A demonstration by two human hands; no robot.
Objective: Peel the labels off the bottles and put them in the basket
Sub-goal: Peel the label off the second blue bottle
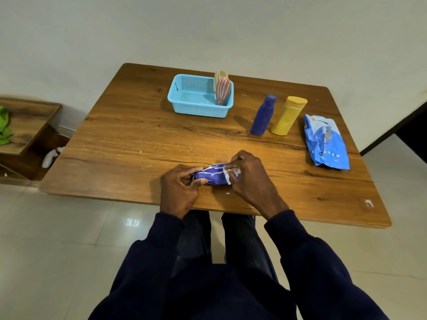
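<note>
Both hands are working at the near edge of the worktop [138, 135], wrists bent down out of dark navy sleeves [307, 245]. The left hand [180, 183] is curling its fingers and thumb round the left end of a purple-blue bottle [212, 176], holding it down. The right hand [247, 174] is pinching a thin, translucent white strip of label [227, 175] between thumb and fingertips at the bottle's right end, knuckles arching upward.

This bottle is lying on its side on the wood, its long axis running left to right, roughly along the worktop's near edge. Its smooth plastic is showing whitish streaks. Both ends are sitting under the hands, so which way the cap is pointing cannot be told. Small white scraps are lying on the wood-grain surface nearby.

Farther back on the right, a slim blue bottle [263, 116] and a broader yellow bottle [288, 116] are standing upright, just beside each other. A crumpled, glossy blue packet [325, 144] is lying to their right.

Farthest off, a light blue perforated plastic basket [198, 110] is sitting on the worktop, with a pink streaked bottle [223, 91] leaning in its right corner and a pale yellow bottle [220, 75] standing behind it.
</note>
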